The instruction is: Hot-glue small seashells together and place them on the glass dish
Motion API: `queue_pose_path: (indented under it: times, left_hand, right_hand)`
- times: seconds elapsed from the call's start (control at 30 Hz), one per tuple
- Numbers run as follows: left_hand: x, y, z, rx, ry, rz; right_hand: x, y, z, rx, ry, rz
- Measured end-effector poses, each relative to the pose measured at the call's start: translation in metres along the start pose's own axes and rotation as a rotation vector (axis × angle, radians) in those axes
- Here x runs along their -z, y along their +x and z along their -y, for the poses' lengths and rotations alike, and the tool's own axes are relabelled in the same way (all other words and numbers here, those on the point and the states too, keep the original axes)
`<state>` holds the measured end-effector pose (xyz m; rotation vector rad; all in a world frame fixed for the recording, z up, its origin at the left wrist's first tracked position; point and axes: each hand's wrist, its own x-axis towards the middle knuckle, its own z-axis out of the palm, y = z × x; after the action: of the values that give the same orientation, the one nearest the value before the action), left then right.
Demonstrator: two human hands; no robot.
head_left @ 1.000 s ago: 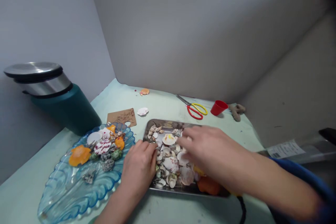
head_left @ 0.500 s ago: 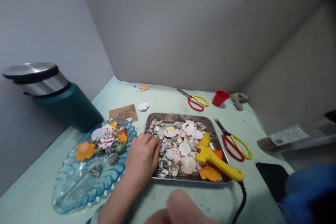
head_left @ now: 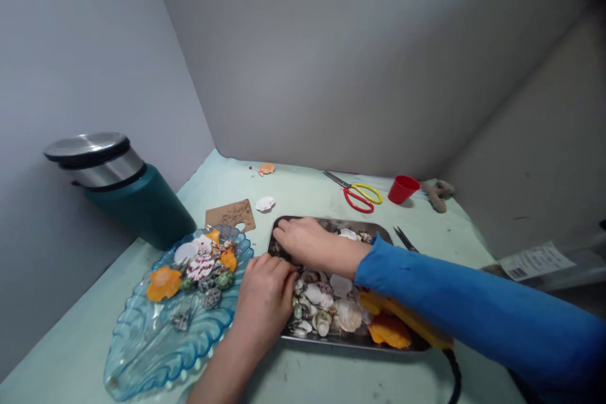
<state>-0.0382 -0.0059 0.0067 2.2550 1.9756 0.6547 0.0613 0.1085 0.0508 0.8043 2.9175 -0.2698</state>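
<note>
A steel tray (head_left: 360, 346) holds several seashells (head_left: 348, 314), white, spotted and greenish. At its left rim is my left hand (head_left: 267, 287), fingers curled down over the edge, with whatever they grip hidden. My right hand (head_left: 303, 240) reaches across the tray into its far left corner, fingers bent down among the shells and their tips out of sight. Its blue-sleeved forearm hides much of the tray and part of a yellow glue gun (head_left: 402, 315). An orange shell (head_left: 391, 331) lies near the tray's front right corner.
Left of the tray, a blue glass dish (head_left: 156, 353) bears a cluster of shells (head_left: 201, 267). Behind it stands a teal bottle (head_left: 142, 202). Farther back are a brown card (head_left: 230, 214), a white shell (head_left: 265, 204), scissors (head_left: 360, 196) and a red cup (head_left: 403, 189).
My right hand has come from the near edge into the tray's far left corner, its arm now covering the glue gun's head. My left hand keeps its place at the tray's left rim.
</note>
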Motion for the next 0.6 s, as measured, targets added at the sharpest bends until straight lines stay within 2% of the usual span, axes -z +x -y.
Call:
queue_pose_path:
  times: [0.13,0.3,0.4,0.6]
  left_hand:
    - [0.002,0.000,-0.002,0.008,-0.011,0.000]
    - [0.000,0.001,0.000,0.004,-0.023,0.006]
    - [-0.001,0.001,0.001,-0.001,-0.024,0.000]
    - [0.000,0.000,0.001,-0.002,-0.038,-0.018]
  right_hand:
    - [-0.003,-0.007,-0.003,0.007,-0.133,0.012]
    - [0.018,-0.031,-0.033,-0.089,-0.226,0.062]
    - [0.022,-0.036,-0.038,-0.126,-0.256,0.059]
    - [-0.006,-0.004,-0.016,-0.022,-0.249,0.039]
